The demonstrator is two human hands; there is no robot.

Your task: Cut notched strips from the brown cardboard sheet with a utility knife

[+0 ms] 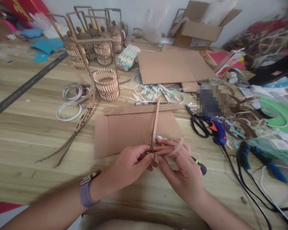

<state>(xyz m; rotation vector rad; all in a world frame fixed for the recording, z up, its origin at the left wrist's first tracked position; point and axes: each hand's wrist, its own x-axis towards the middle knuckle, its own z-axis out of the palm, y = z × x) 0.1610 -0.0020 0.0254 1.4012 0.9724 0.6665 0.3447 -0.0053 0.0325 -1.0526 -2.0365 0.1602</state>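
Observation:
In the head view, my left hand (pixel 136 163) pinches the lower end of a narrow cardboard strip (pixel 156 123) between thumb and fingers. The strip stands up and away from me, its corrugated edge showing. My right hand (pixel 180 163) meets it at the same end, fingertips closed on the strip. A thin curl of paper (pixel 179 148) loops over the right fingers. Behind that hand, partly hidden, is a utility knife with a yellow and black handle (pixel 200 165); whether the hand touches it, I cannot tell. A flat cardboard sheet (pixel 127 134) lies beyond both hands.
Left of centre stands a small stick basket (pixel 107 84) with a tall cardboard frame. Tape rolls (pixel 69 111) and long strips lie beside it. Scissors (pixel 199 124), a blue glue gun (pixel 218 131) with its cord and pliers (pixel 261 161) are at right. Larger cardboard (pixel 172 65) lies behind.

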